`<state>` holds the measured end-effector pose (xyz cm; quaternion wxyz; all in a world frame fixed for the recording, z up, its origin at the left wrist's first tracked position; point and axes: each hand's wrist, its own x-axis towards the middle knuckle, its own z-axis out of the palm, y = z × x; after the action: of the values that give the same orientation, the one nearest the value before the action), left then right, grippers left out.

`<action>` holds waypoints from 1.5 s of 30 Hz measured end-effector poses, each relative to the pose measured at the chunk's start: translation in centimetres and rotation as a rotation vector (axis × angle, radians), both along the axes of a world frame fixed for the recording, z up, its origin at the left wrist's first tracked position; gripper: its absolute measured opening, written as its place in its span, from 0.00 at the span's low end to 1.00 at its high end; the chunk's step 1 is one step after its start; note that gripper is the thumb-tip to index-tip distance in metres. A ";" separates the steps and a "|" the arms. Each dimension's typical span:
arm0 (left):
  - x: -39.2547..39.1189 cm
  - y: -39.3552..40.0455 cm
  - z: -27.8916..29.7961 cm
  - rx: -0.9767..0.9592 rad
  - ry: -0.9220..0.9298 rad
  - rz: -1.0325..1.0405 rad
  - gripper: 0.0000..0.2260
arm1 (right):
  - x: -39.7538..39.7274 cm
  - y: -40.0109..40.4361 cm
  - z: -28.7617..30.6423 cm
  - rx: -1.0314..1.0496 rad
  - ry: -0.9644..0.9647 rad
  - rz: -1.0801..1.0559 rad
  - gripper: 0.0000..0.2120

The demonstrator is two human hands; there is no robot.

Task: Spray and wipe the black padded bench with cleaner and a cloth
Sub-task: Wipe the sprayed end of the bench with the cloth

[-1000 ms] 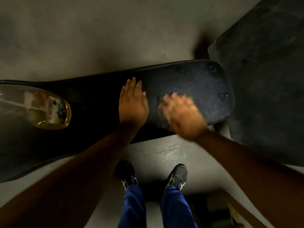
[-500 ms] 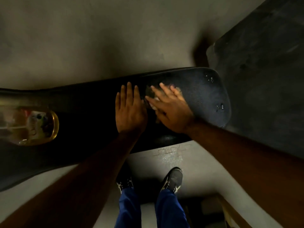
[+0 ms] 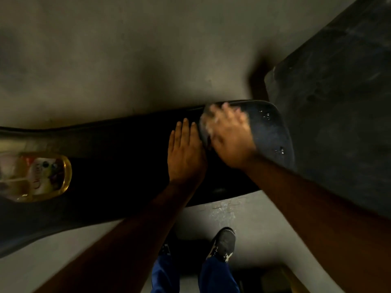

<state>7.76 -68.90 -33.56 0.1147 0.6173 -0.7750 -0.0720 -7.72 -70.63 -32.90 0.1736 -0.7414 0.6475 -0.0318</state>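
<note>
The black padded bench [image 3: 118, 157] runs from the left edge to the right of the middle. Its right end is wet, with droplets [image 3: 267, 115] on it. My left hand [image 3: 186, 153] lies flat on the pad with straight fingers. Just right of it, my right hand [image 3: 231, 140] is blurred by motion and presses a pale cloth [image 3: 204, 126] onto the pad near the far edge, fingers spread over it. Most of the cloth is hidden under the hand. A clear cleaner bottle [image 3: 36, 176] of yellowish liquid stands on the bench at the far left.
A dark rubber mat [image 3: 338, 102] fills the right side, close to the bench's end. Grey concrete floor [image 3: 127, 60] lies beyond the bench. My feet in dark shoes [image 3: 222, 244] stand on the near side, beside a wet patch on the floor.
My right hand has swept the cloth from the near side of the pad toward its far edge. My left hand has stayed flat in place. The view has shifted slightly.
</note>
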 end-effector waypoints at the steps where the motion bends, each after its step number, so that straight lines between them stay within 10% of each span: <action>1: -0.5 -0.3 -0.2 -0.017 0.001 0.003 0.23 | -0.5 1.6 -0.4 -0.006 -0.017 0.158 0.30; 3: -1.7 -0.5 -0.8 -0.029 0.004 -0.036 0.22 | -3.8 1.1 -0.7 -0.042 0.013 0.250 0.29; 7: -3.7 0.3 -1.3 0.039 0.011 -0.091 0.23 | -4.8 -2.6 -0.6 0.012 0.046 -0.320 0.28; 11: -3.8 0.4 -1.8 0.011 0.030 -0.057 0.22 | -6.1 1.4 -0.9 -0.033 -0.007 0.217 0.28; 15: -3.8 0.4 -1.8 0.018 0.056 -0.070 0.22 | -5.8 -0.1 -0.6 -0.008 0.018 -0.325 0.27; 19: -3.7 0.4 -1.9 -0.011 0.101 -0.053 0.21 | -3.9 6.4 -0.9 -0.044 -0.027 0.094 0.28; 24: -4.0 0.3 -1.8 -0.014 0.114 -0.028 0.22 | -3.3 5.7 -0.7 -0.018 0.050 -0.392 0.29; 28: -3.6 0.4 -1.6 -0.013 0.150 -0.048 0.22 | -3.0 12.5 -0.4 -0.037 -0.018 0.022 0.26; 32: -4.2 0.6 -0.9 -0.006 0.209 -0.097 0.22 | -6.1 10.7 -0.6 -0.009 0.024 -0.509 0.29; 36: -5.6 0.4 -0.9 0.061 0.185 -0.147 0.23 | -3.5 13.9 -0.7 -0.050 0.004 -0.026 0.27; 41: -5.8 0.6 -1.6 0.031 0.042 -0.154 0.23 | -7.5 8.0 -0.7 -0.038 0.026 -0.477 0.30; 45: -6.1 0.8 -1.5 0.008 0.008 -0.148 0.22 | -9.8 7.6 -1.0 -0.053 0.025 -0.021 0.28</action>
<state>1.63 -68.14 -35.02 0.1100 0.5584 -0.8178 -0.0857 -17.48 -63.02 -33.90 0.1454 -0.7392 0.6564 -0.0414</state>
